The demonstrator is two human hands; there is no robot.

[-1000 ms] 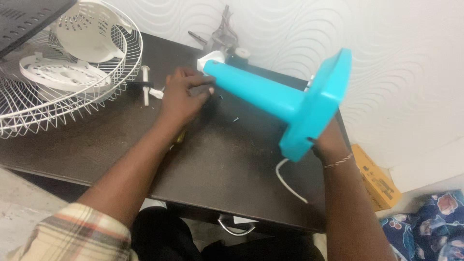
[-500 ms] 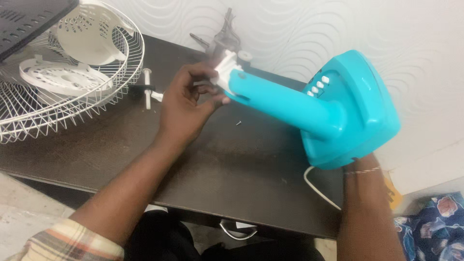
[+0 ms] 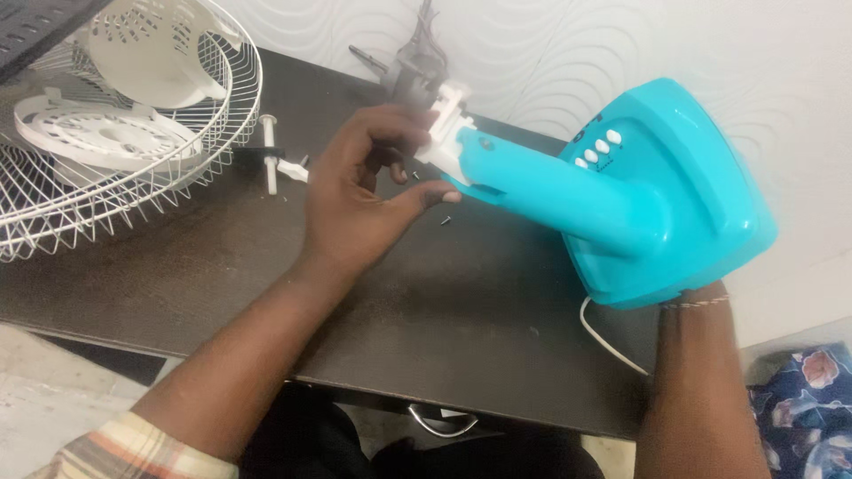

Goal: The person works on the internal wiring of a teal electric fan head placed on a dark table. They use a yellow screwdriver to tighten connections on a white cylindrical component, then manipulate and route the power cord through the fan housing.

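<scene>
While left hand [image 3: 359, 200] pinches fan stand [image 3: 621, 191] neck tip

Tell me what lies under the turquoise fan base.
Beneath the turquoise fan base, the right hand supports it; only the wrist shows. A white cord trails out over the dark table.

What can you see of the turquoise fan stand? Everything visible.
The turquoise fan stand looks like glossy plastic: a broad rounded base, a tapering neck and a white fitting at the neck's end. Four white buttons sit on the base. It is tilted, base raised at the right, neck pointing left over the dark table. The left hand fingers the white end; the right hand is hidden behind the base.
</scene>
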